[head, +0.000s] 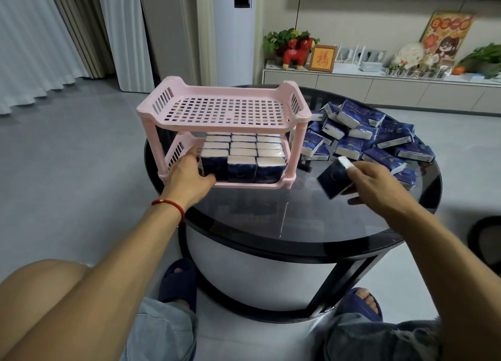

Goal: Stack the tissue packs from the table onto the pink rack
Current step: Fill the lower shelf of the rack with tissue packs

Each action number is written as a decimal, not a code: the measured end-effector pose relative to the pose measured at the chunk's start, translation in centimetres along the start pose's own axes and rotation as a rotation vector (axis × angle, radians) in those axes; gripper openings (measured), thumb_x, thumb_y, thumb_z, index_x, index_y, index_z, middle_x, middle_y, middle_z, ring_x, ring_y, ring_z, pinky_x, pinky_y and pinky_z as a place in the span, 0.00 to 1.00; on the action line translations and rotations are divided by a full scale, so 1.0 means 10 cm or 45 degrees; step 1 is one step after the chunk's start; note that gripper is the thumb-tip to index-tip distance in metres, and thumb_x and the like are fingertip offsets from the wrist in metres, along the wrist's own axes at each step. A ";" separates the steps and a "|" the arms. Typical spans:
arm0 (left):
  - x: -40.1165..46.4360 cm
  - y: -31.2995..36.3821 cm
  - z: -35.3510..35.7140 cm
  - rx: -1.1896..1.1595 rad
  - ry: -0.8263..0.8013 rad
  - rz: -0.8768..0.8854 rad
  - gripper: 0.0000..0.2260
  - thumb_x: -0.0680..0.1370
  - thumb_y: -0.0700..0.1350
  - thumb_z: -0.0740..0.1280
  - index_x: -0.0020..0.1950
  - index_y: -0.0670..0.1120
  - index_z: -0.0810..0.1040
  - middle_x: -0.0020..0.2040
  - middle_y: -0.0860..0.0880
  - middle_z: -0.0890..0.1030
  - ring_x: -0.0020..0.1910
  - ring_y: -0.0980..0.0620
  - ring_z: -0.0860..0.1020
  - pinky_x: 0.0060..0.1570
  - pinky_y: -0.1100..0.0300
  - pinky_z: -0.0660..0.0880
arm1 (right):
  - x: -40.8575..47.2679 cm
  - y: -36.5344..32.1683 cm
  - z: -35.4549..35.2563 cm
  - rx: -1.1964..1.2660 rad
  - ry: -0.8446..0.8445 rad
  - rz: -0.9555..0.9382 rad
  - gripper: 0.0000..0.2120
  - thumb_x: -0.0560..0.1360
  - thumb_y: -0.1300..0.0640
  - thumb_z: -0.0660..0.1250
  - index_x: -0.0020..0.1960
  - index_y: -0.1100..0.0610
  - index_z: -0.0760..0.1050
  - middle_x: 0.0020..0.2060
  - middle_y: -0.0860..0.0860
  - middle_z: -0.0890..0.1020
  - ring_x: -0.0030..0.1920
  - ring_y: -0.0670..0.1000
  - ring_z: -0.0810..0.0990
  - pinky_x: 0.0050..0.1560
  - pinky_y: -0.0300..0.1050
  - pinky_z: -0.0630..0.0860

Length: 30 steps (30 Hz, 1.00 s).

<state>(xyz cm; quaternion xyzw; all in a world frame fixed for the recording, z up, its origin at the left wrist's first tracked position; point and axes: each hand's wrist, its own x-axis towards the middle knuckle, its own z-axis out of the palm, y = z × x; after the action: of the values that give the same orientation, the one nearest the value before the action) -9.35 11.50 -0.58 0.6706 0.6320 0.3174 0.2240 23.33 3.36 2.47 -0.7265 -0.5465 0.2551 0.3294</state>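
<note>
A pink two-tier rack (217, 111) stands on the left part of the round black glass table (271, 219). Its lower shelf holds several upright dark blue tissue packs (242, 168) in rows; its top shelf is bare. My left hand (187, 173) grips the front-left pack on the lower shelf, thumb across its front. My right hand (376, 181) pinches a single dark blue tissue pack (334, 177) above the table, right of the rack. A loose pile of blue tissue packs (363, 138) lies on the table's right side.
The table's front edge curves just before my knees. A low white cabinet (379, 87) with a red toy horse, plants and a framed picture runs along the back wall. Grey floor and curtains lie to the left.
</note>
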 end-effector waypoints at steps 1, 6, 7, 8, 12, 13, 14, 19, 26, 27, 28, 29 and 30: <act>-0.03 -0.01 0.00 0.040 0.005 -0.007 0.27 0.76 0.42 0.72 0.74 0.50 0.70 0.64 0.47 0.80 0.64 0.44 0.78 0.65 0.51 0.75 | -0.03 -0.02 -0.03 0.125 -0.030 0.036 0.12 0.86 0.61 0.55 0.59 0.62 0.77 0.48 0.59 0.83 0.47 0.56 0.82 0.54 0.60 0.81; -0.27 -0.02 -0.01 0.201 0.037 0.127 0.31 0.76 0.41 0.71 0.78 0.46 0.64 0.71 0.43 0.74 0.69 0.42 0.73 0.70 0.45 0.73 | -0.10 -0.09 -0.05 0.193 -0.177 -0.008 0.14 0.86 0.65 0.54 0.56 0.62 0.78 0.45 0.58 0.82 0.43 0.55 0.84 0.44 0.52 0.82; -0.32 -0.01 0.01 0.197 0.038 0.158 0.32 0.76 0.41 0.71 0.79 0.46 0.62 0.72 0.43 0.72 0.70 0.42 0.72 0.71 0.46 0.72 | -0.12 -0.11 -0.01 0.087 -0.235 -0.053 0.12 0.85 0.63 0.56 0.56 0.60 0.78 0.47 0.57 0.83 0.45 0.55 0.84 0.44 0.51 0.82; -0.38 0.01 0.03 0.197 0.050 0.171 0.34 0.76 0.40 0.70 0.80 0.46 0.60 0.73 0.43 0.71 0.72 0.42 0.70 0.72 0.46 0.70 | -0.16 -0.14 0.03 -0.045 -0.302 -0.115 0.10 0.85 0.60 0.57 0.57 0.58 0.78 0.49 0.54 0.82 0.47 0.53 0.84 0.45 0.49 0.83; -0.51 0.07 0.06 0.199 0.115 0.058 0.40 0.76 0.39 0.70 0.83 0.42 0.51 0.78 0.40 0.62 0.77 0.39 0.63 0.74 0.47 0.66 | -0.46 -0.30 0.26 -0.301 -0.518 -0.441 0.18 0.82 0.40 0.58 0.66 0.48 0.72 0.57 0.44 0.77 0.54 0.43 0.79 0.54 0.44 0.79; -0.51 0.08 0.05 0.193 0.122 0.054 0.40 0.76 0.39 0.70 0.82 0.42 0.51 0.78 0.40 0.62 0.76 0.39 0.64 0.74 0.47 0.67 | -0.53 -0.32 0.29 -0.354 -0.584 -0.479 0.23 0.79 0.34 0.58 0.68 0.46 0.70 0.61 0.44 0.74 0.57 0.43 0.77 0.58 0.43 0.77; -0.51 0.08 0.05 0.186 0.133 0.059 0.39 0.76 0.39 0.70 0.82 0.42 0.52 0.77 0.40 0.62 0.75 0.39 0.65 0.73 0.46 0.68 | -0.59 -0.33 0.32 -0.441 -0.651 -0.505 0.29 0.75 0.30 0.59 0.70 0.43 0.66 0.65 0.43 0.70 0.60 0.43 0.74 0.62 0.43 0.75; -0.51 0.02 0.03 0.185 0.130 0.069 0.37 0.75 0.39 0.71 0.80 0.42 0.56 0.74 0.41 0.66 0.74 0.40 0.67 0.72 0.45 0.70 | -0.62 -0.28 0.37 -0.728 -0.762 -0.568 0.43 0.68 0.31 0.73 0.75 0.43 0.59 0.67 0.41 0.65 0.65 0.44 0.66 0.68 0.41 0.72; -0.59 0.10 -0.03 0.075 0.240 0.127 0.22 0.77 0.41 0.71 0.70 0.47 0.72 0.66 0.47 0.73 0.67 0.45 0.74 0.66 0.47 0.76 | -0.54 -0.47 0.54 -0.568 -0.470 -0.674 0.40 0.66 0.30 0.73 0.71 0.45 0.65 0.65 0.42 0.70 0.61 0.46 0.74 0.61 0.48 0.79; -0.61 0.13 -0.06 0.029 0.268 0.156 0.17 0.77 0.42 0.71 0.65 0.48 0.75 0.62 0.49 0.75 0.62 0.50 0.77 0.62 0.51 0.79 | -0.53 -0.52 0.59 -0.505 -0.416 -0.712 0.40 0.65 0.31 0.74 0.71 0.46 0.65 0.65 0.42 0.70 0.61 0.46 0.74 0.61 0.49 0.80; -0.64 0.18 -0.09 -0.065 0.256 0.157 0.12 0.78 0.43 0.71 0.61 0.49 0.78 0.58 0.52 0.77 0.55 0.55 0.79 0.56 0.57 0.81 | -0.52 -0.57 0.64 -0.450 -0.371 -0.748 0.40 0.65 0.32 0.75 0.71 0.46 0.65 0.65 0.42 0.69 0.61 0.46 0.74 0.61 0.49 0.80; -0.68 0.22 -0.12 -0.191 0.187 0.124 0.09 0.79 0.44 0.71 0.58 0.50 0.79 0.54 0.54 0.79 0.50 0.59 0.80 0.51 0.63 0.81 | -0.51 -0.62 0.69 -0.413 -0.334 -0.785 0.40 0.65 0.34 0.76 0.71 0.46 0.65 0.66 0.42 0.68 0.61 0.46 0.74 0.61 0.48 0.80; -0.72 0.25 -0.14 -0.336 0.072 0.079 0.09 0.79 0.46 0.72 0.58 0.51 0.80 0.52 0.55 0.80 0.48 0.61 0.80 0.48 0.66 0.81 | -0.49 -0.67 0.75 -0.395 -0.300 -0.824 0.41 0.66 0.36 0.78 0.72 0.47 0.65 0.66 0.43 0.68 0.62 0.45 0.74 0.60 0.48 0.80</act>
<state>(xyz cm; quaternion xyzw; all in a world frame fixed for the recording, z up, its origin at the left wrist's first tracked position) -8.61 4.01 1.15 0.6453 0.5699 0.4233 0.2822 12.36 1.40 2.67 -0.5231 -0.8140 0.1339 0.2140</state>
